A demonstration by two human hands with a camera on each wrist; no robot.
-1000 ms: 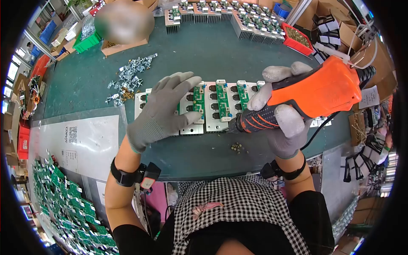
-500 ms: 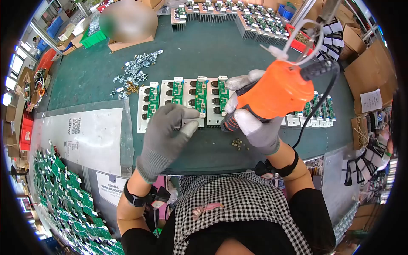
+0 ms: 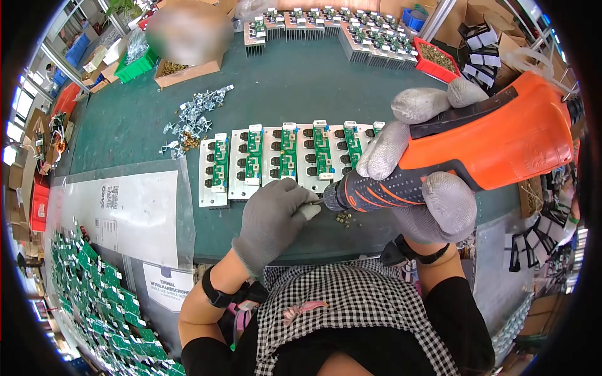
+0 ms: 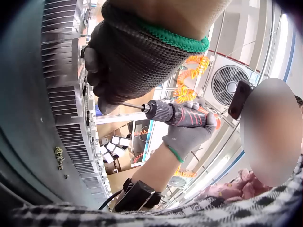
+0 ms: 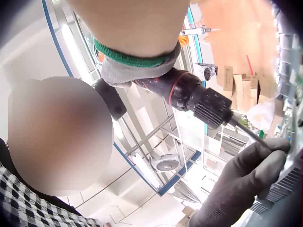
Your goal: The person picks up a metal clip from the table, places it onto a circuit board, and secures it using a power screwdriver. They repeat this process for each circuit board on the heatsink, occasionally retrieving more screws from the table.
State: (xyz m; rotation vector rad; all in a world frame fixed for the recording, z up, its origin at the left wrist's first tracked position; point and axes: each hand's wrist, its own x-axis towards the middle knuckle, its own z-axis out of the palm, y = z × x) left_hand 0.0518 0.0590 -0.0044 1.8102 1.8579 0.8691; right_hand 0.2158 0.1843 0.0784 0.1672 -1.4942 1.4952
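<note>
My right hand (image 3: pixel 444 203) grips an orange and black electric screwdriver (image 3: pixel 495 147), whose chuck points left. At the tip of its bit (image 5: pixel 251 134), my left hand (image 3: pixel 271 216) pinches with thumb and fingers. I cannot tell whether a screw sits between those fingertips. Just beyond both hands runs a row of finned metal heat sinks (image 3: pixel 238 190), each carrying a narrow green circuit board (image 3: pixel 253 156) with black components beside it. In the left wrist view, the left fingers are right by the heat sinks' upper edge. A few small brass-coloured screws (image 3: pixel 345 218) lie on the near side of the row.
Silvery metal clips (image 3: pixel 199 113) lie heaped at the back left. More board-fitted heat sinks (image 3: pixel 376 47) line the far side, beside a red bin (image 3: pixel 437 59) of small brass-coloured parts. A plastic-covered sheet (image 3: pixel 141 216) and many green boards (image 3: pixel 94 294) lie left.
My left hand has come off the boards, moving down and right to pinch at the bit. The screwdriver tilted upright, then swung back down to the right; its tip stays near the row's front.
</note>
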